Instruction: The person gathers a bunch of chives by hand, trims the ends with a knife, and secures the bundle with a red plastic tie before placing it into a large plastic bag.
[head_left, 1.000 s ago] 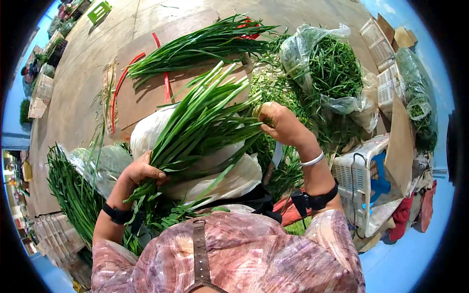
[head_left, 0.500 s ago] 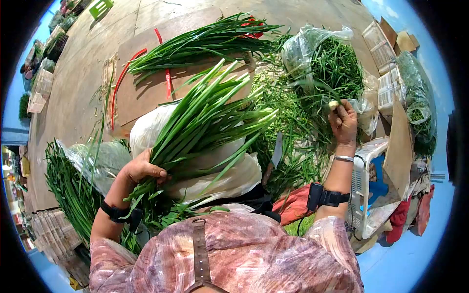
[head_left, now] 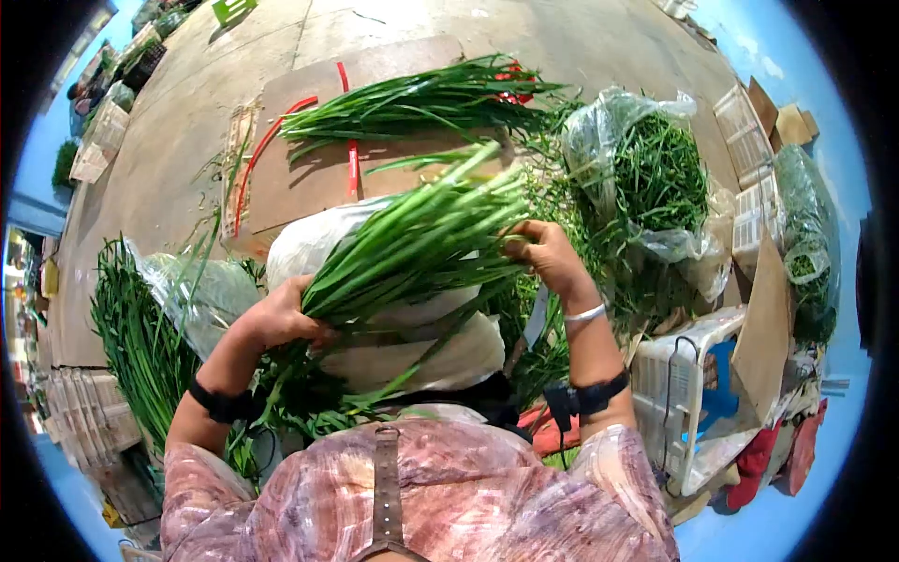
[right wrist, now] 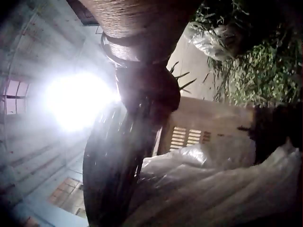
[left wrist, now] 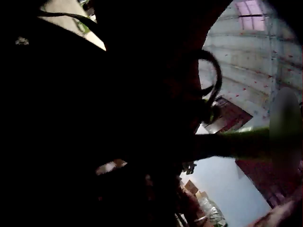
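Observation:
A bunch of long flat-leaved greens with pale stem ends (head_left: 417,244) lies slanted over the white cloth-like covering (head_left: 417,361) on the person's lap. My left hand (head_left: 286,317) grips its leafy end, thumb across the top. At the pale ends, my right hand (head_left: 546,255) pinches stems between thumb and fingers; the fingertips are partly hidden among them. A knife (head_left: 536,318) shows below the right hand among loose leaves. The left wrist view is mostly dark, and in the right wrist view the forearm with its bracelet (right wrist: 137,59) appears, the fingers hidden.
Another bundle of greens (head_left: 412,101) rests on cardboard (head_left: 309,183) ahead, with red straps. A plastic bag of leafy trimmings (head_left: 655,169) stands front right, beyond scattered leaves. A white crate (head_left: 670,421) is at the right; more greens (head_left: 140,337) lie at the left.
My right hand swung out right with a pale-ended piece half a second ago and has returned to the stem ends without it. My left hand keeps its grip. The head view has shifted.

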### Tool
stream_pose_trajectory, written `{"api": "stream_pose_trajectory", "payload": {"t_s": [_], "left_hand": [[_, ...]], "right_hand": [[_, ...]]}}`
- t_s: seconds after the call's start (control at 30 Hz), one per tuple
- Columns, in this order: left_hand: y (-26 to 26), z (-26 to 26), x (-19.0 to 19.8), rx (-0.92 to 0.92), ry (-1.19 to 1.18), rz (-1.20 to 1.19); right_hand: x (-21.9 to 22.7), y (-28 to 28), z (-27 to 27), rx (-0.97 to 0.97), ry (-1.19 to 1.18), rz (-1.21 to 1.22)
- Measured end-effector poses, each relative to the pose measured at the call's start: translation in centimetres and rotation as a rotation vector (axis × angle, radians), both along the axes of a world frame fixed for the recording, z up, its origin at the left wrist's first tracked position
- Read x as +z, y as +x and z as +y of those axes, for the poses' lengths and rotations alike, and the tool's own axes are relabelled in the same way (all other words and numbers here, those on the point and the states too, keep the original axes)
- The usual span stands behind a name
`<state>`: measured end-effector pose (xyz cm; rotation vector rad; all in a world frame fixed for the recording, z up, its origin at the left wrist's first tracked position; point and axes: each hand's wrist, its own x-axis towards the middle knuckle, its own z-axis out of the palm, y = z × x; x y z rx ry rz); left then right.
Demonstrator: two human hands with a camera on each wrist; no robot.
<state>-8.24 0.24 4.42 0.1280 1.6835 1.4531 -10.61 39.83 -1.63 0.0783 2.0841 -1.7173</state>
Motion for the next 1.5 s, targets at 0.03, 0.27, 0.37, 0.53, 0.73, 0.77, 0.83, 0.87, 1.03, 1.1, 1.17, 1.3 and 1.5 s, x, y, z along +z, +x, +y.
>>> {"api": "stream_pose_trajectory", "payload": {"t_s": [0.03, 0.27, 0.37, 0.53, 0.73, 0.77, 0.83, 0.87, 1.03, 1.1, 1.17, 1.3, 1.5], "left_hand": [[0.1, 0.2, 1.1, -0.004, -0.111, 0.212], [-0.1, -0.3, 3.4, 0.010, -0.229, 0.700], [0.9, -0.5, 1.3, -0.023, -0.361, 0.779], [0.4, -1.1, -0.4, -0.075, -0.448, 0.861], [0.3, -1.6, -1.4, 0.016, -0.392, 0.905], [0.2, -1.6, -1.3, 0.010, -0.389, 0.905], [-0.2, -1.5, -0.9, 0.053, -0.352, 1.010], [-0.2, -1.4, -0.4, 0.057, -0.358, 1.007], [-0.3, -0.4, 0.3, 0.030, -0.502, 1.144], [-0.6, -0.1, 0.0, 0.036, -0.518, 1.086], [-0.4, -0.1, -0.2, 0.049, -0.495, 1.071], [-0.8, -0.7, -0.9, 0.011, -0.474, 1.087], [-1.0, 0.1, -0.4, 0.100, -0.342, 0.837]], "right_hand": [[1.1, 0.2, -0.5, -0.111, -0.151, 0.069], [2.0, 0.1, 1.3, -0.260, 0.012, 0.205], [1.6, 1.5, 1.9, -0.405, -0.245, 0.188], [4.3, 2.0, 0.2, -0.262, -0.104, 0.268], [2.9, 1.9, -1.4, -0.239, -0.098, 0.281], [3.1, 1.9, -1.2, -0.265, -0.235, 0.176], [3.6, 2.0, -1.4, -0.193, -0.181, 0.218], [3.9, 2.1, -1.7, -0.115, -0.133, 0.249], [4.2, 1.2, -2.7, 0.022, 0.131, 0.384], [3.6, 1.4, -3.6, 0.041, 0.274, 0.531], [2.6, 1.8, -4.1, -0.023, 0.201, 0.449], [1.8, 2.9, -5.2, -0.205, 0.009, 0.349], [1.9, 4.7, -6.2, -0.266, -0.170, 0.309]]}}
